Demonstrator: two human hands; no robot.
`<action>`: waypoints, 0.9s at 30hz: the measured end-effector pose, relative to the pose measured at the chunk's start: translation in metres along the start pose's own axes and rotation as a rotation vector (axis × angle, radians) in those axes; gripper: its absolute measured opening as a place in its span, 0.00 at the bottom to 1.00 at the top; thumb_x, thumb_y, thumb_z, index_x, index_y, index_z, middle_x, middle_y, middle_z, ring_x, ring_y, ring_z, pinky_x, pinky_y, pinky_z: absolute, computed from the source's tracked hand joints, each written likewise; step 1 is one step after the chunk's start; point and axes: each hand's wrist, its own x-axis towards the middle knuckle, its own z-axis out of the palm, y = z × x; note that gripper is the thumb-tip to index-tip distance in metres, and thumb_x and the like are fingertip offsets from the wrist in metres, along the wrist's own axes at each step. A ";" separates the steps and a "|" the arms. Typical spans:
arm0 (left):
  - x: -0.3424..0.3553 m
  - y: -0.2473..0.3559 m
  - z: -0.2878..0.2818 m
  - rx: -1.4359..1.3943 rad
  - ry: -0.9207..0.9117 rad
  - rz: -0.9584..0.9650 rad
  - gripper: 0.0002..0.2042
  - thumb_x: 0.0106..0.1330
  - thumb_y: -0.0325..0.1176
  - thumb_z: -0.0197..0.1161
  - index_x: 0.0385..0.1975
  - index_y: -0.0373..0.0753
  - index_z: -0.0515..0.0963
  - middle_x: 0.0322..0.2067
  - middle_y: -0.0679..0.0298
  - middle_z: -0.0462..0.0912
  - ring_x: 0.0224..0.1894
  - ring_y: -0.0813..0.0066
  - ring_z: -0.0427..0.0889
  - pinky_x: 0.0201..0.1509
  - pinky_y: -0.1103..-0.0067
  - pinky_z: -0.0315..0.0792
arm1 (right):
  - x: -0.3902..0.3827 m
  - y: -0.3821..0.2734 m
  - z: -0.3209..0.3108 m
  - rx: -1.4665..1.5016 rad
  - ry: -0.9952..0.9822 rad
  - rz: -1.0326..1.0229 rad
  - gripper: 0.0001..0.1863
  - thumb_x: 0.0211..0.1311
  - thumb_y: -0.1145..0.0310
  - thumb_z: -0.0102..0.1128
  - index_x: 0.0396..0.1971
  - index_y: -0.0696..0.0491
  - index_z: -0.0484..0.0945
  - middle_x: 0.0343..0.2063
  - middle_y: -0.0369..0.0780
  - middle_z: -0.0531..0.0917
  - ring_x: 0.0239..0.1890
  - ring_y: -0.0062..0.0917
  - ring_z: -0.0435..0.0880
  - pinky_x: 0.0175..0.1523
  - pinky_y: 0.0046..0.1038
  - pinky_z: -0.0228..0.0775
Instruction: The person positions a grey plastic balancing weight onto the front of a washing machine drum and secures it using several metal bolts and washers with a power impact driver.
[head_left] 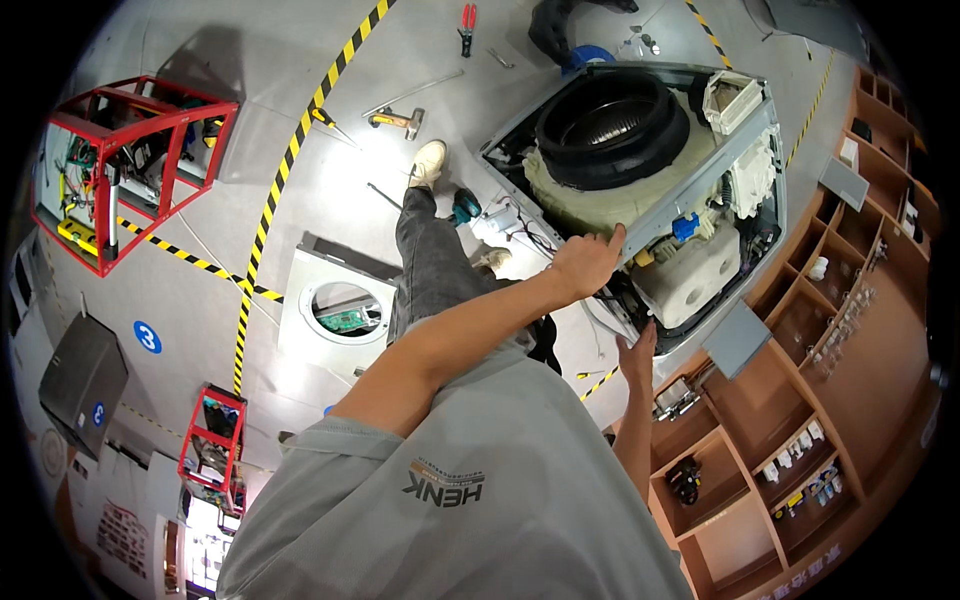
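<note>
On the workshop floor, opened washing machine [700, 200] holding black drum [612, 125], both hands gripping its frame edge, left hand [585, 265], right hand [636, 352].

Opened washing machine [640, 170], black drum ring exposed, panels off

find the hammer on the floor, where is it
In the head view the hammer lies on the grey floor at upper centre, left of the opened washing machine, just above the person's shoe.

The right hand's [636, 352] fingertips vanish behind the washing machine's [745, 130] frame, and the small items on the shelves [800, 470] are too tiny to identify.
</note>
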 end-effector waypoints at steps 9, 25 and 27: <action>0.002 -0.002 -0.005 0.010 -0.017 0.009 0.23 0.64 0.39 0.54 0.55 0.31 0.64 0.25 0.55 0.80 0.28 0.60 0.81 0.29 0.69 0.75 | 0.068 -0.160 -0.090 0.188 0.399 -0.308 0.38 0.62 0.59 0.56 0.63 0.66 0.52 0.62 0.57 0.58 0.65 0.49 0.57 0.67 0.38 0.51; -0.006 -0.087 -0.082 -0.476 -0.019 -0.108 0.28 0.56 0.40 0.65 0.53 0.31 0.68 0.53 0.46 0.71 0.56 0.49 0.70 0.60 0.66 0.64 | 0.137 -0.213 -0.045 0.318 0.629 -0.073 0.41 0.58 0.69 0.55 0.64 0.70 0.42 0.64 0.60 0.49 0.67 0.52 0.50 0.69 0.41 0.44; -0.035 -0.160 -0.085 -0.456 0.032 -0.331 0.25 0.60 0.42 0.62 0.53 0.33 0.69 0.50 0.48 0.74 0.53 0.50 0.73 0.54 0.64 0.68 | 0.129 -0.218 -0.051 0.349 0.628 -0.063 0.40 0.59 0.70 0.53 0.64 0.69 0.43 0.64 0.60 0.49 0.66 0.52 0.50 0.70 0.41 0.44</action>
